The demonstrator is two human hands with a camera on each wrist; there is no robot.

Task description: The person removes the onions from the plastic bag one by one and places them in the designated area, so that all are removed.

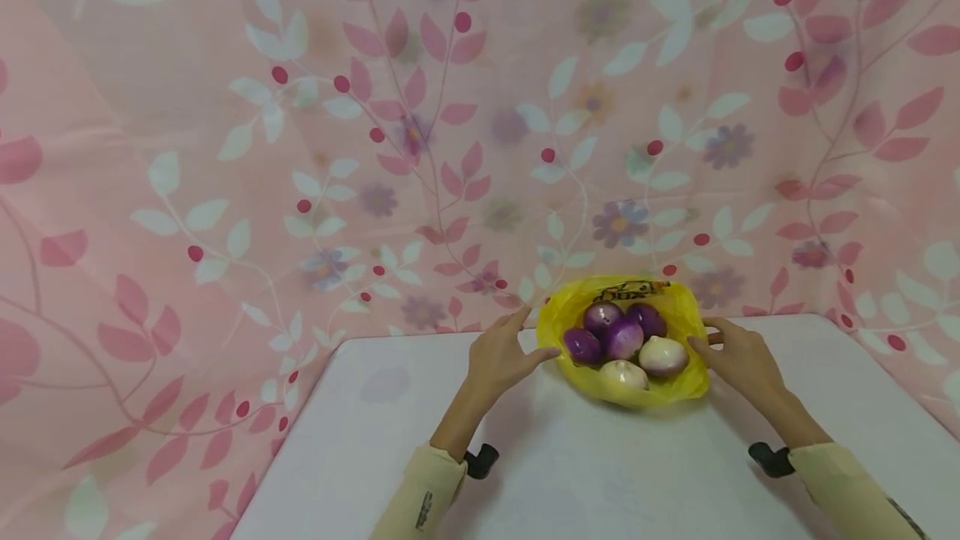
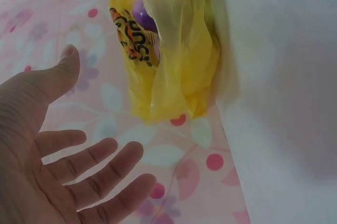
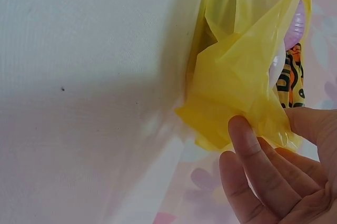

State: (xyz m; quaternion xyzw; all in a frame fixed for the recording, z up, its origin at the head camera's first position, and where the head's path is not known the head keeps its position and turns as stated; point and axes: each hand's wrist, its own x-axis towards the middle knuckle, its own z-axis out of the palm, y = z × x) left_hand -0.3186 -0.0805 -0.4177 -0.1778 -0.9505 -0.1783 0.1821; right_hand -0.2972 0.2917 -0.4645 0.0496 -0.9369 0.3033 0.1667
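A yellow plastic bag (image 1: pixel 581 377) sits on the table with its mouth spread wide. Several onions lie inside it, among them a purple onion (image 1: pixel 624 340) and a pale onion (image 1: pixel 663 356). To the bag's left is my left hand (image 1: pixel 501 359), its fingers spread and its thumb near the rim; the left wrist view shows a gap between that hand and the bag. At the right side of the bag, my right hand (image 1: pixel 742 357) pinches the rim between thumb and fingers (image 3: pixel 245 134). Black print shows on the bag's far side.
A white table (image 1: pixel 405 423) carries the bag near its back edge. Behind it hangs a pink curtain (image 1: pixel 480 132) with leaves and flowers. Black wrist mounts (image 1: pixel 482 462) sit under both forearms, by the pale sleeves (image 1: pixel 847 473).
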